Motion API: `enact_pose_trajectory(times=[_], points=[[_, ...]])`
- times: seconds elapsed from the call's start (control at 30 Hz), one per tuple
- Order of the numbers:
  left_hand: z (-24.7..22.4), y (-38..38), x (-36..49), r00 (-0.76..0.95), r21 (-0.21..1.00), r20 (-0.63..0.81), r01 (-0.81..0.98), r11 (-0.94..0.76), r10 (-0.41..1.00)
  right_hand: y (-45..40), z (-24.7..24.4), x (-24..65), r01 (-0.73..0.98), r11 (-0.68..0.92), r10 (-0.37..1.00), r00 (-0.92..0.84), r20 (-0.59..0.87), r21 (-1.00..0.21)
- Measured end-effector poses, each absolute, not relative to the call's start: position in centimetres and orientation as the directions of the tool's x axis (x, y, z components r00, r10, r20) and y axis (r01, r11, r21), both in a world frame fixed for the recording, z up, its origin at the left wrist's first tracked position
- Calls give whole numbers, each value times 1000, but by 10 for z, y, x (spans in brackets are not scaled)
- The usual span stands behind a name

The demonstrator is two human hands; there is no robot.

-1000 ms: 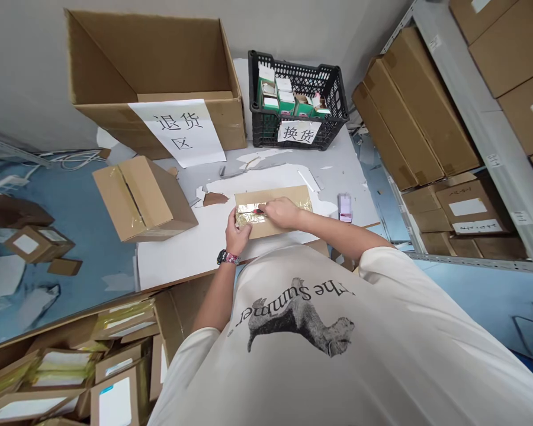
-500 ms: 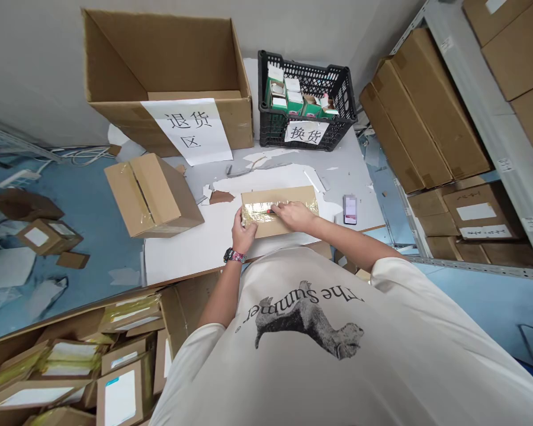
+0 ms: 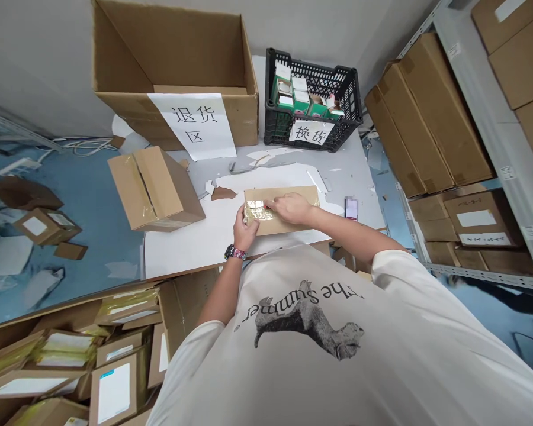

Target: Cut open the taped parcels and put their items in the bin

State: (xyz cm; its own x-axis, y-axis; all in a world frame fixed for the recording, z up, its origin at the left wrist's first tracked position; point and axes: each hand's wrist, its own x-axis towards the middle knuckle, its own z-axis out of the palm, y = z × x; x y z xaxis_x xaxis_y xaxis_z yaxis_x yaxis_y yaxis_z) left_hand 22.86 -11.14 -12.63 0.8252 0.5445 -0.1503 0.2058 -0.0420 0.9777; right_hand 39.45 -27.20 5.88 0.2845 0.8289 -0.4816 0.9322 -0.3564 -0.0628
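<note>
A flat, taped cardboard box [image 3: 288,228] lies on the white-covered table in front of me. My left hand [image 3: 245,231] grips its left end, with the thumb on top over the shiny clear tape [image 3: 262,214]. Above the tape, my right hand [image 3: 293,209] is closed on a small red cutter [image 3: 266,204]. Most of this tool is hidden by the fingers, and its tip is at the taped seam near the box's left end.
A taller carton [image 3: 169,186] stands left, before a big open carton [image 3: 244,118] with a paper sign. A black crate [image 3: 278,127] holds small green-white boxes. A phone [image 3: 351,208] lies right. Shelving [image 3: 510,207] flanks the right; a bin of parcels [image 3: 115,390] is lower left.
My right hand has moved left along the tape, bringing the red cutter closer to my left hand. My left hand keeps its grip on the box. The whole view has shifted slightly.
</note>
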Motion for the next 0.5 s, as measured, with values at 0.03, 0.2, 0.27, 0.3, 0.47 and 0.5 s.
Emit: enact_pose_trajectory(times=[0.03, 0.2, 0.27, 0.3, 0.47, 0.5], points=[[-126, -112, 229, 823, 978, -152, 207, -40, 547, -272, 58, 394, 934, -351, 830, 277, -484, -68], [-126, -112, 229, 820, 978, -155, 206, -31, 551, -268, 56, 386, 944, -316, 841, 232, -489, -96], [-127, -113, 229, 823, 978, -154, 204, -32, 547, -266, 57, 384, 942, -323, 836, 242, -493, -86], [-128, -113, 228, 823, 978, -153, 204, -34, 547, -265, 59, 383, 940, -333, 829, 252, -499, -78], [-129, -113, 228, 823, 979, -145, 198, -39, 549, -262, 68, 381, 924, -379, 787, 293, -543, -52], [-129, -113, 228, 824, 980, -141, 195, -42, 548, -263, 69, 380, 925, -377, 785, 289, -548, -53]])
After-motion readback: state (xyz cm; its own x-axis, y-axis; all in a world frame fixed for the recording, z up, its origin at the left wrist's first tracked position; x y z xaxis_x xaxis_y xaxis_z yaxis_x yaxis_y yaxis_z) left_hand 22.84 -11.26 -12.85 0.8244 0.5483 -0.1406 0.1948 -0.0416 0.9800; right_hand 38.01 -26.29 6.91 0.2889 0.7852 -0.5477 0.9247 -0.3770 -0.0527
